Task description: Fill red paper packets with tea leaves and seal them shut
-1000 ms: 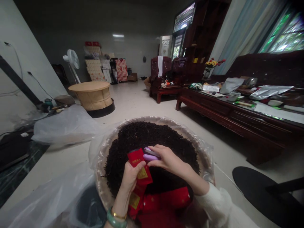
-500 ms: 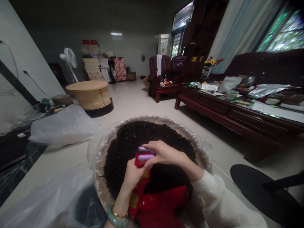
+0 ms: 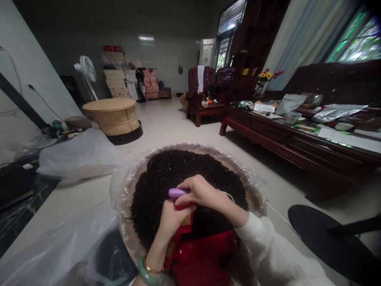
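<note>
A small red packet (image 3: 186, 224) with a gold label stands upright over the basket, its top pinched by my left hand (image 3: 173, 217). My right hand (image 3: 200, 191) is closed around a purple handheld bag sealer (image 3: 178, 192), which lies across the packet's top edge, its jaws together. A thin white cord loops out behind the right hand. Below both hands, a heap of dark loose tea leaves (image 3: 190, 167) fills a round basket (image 3: 127, 234) lined with clear plastic. Several more red packets (image 3: 205, 258) lie at the basket's near side, partly hidden by my forearms.
Clear plastic bags (image 3: 79, 157) lie on the floor at the left. Farther back is a round wooden-topped drum (image 3: 114, 119). A long dark wood table (image 3: 285, 139) runs along the right, above a black round stand base (image 3: 312, 228).
The purple sealer's jaws were apart at the packet's top and have come together on it. Both hands have drawn closer, with the left fingers now against the right hand.
</note>
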`<action>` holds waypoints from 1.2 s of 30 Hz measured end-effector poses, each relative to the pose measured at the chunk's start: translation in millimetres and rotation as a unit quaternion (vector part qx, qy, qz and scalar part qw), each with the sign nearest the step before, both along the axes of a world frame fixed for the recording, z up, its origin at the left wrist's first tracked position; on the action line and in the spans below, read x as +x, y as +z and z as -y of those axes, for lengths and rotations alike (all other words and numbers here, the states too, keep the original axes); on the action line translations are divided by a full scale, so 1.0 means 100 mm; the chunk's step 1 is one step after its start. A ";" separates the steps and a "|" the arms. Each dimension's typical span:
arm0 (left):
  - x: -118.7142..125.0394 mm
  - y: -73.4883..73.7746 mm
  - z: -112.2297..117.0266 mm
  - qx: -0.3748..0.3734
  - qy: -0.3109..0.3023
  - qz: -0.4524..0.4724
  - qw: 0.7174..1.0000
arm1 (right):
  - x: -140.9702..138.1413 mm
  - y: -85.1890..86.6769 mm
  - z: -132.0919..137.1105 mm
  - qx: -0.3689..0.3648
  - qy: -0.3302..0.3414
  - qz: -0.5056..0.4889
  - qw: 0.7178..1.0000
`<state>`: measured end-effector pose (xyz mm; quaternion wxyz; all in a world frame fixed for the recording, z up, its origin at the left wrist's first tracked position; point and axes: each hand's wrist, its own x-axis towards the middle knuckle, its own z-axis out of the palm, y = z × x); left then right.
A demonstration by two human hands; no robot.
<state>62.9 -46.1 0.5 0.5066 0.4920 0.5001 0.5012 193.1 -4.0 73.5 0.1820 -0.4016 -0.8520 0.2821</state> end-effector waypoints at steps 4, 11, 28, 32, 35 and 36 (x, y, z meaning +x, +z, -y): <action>0.01 0.00 0.00 -0.016 0.009 -0.006 1.000 | 0.01 0.00 -0.02 -0.006 0.002 -0.006 1.000; 0.00 -0.04 -0.02 -0.052 -0.008 0.018 0.998 | 0.02 -0.06 -0.10 -0.005 0.007 -0.008 1.000; 0.00 -0.14 0.06 -0.212 -0.095 0.222 0.947 | 0.08 -0.12 -0.18 -0.075 0.008 -0.050 0.996; -0.02 -0.10 0.05 -0.206 -0.089 0.237 0.945 | 0.19 -0.12 -0.28 -0.105 -0.024 -0.069 0.992; -0.02 -0.06 0.05 -0.195 -0.067 0.253 0.945 | 0.24 -0.09 -0.30 -0.110 -0.031 -0.065 0.991; -0.02 -0.06 0.05 -0.193 -0.062 0.254 0.946 | 0.24 -0.08 -0.29 -0.106 -0.023 -0.056 0.993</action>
